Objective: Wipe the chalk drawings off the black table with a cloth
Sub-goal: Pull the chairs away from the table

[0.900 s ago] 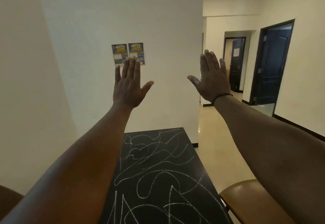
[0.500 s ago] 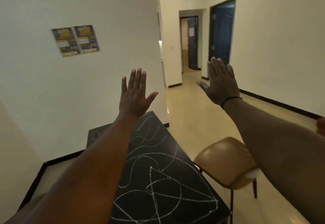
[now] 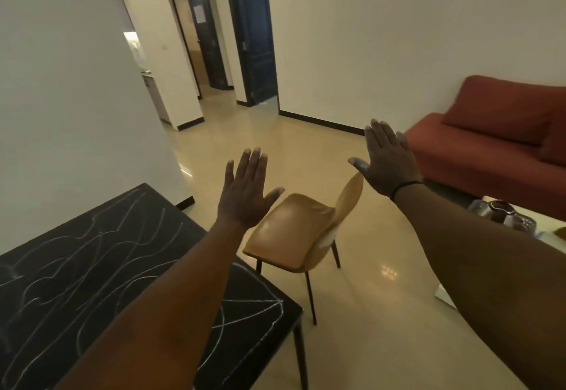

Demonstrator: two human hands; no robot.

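No cloth in view, so you risk wiping bare-handed and smearing chalk across the black worktop (image 3: 101, 267) instead of lifting it. Your left hand (image 3: 245, 193) is raised with fingers straight and spread, holding nothing, out past the worktop's far right edge. Your right hand (image 3: 387, 160) is likewise flat and empty, well off to the right above the tan chair (image 3: 294, 230). Chalk drawings (image 3: 92, 255) cover the worktop, untouched.
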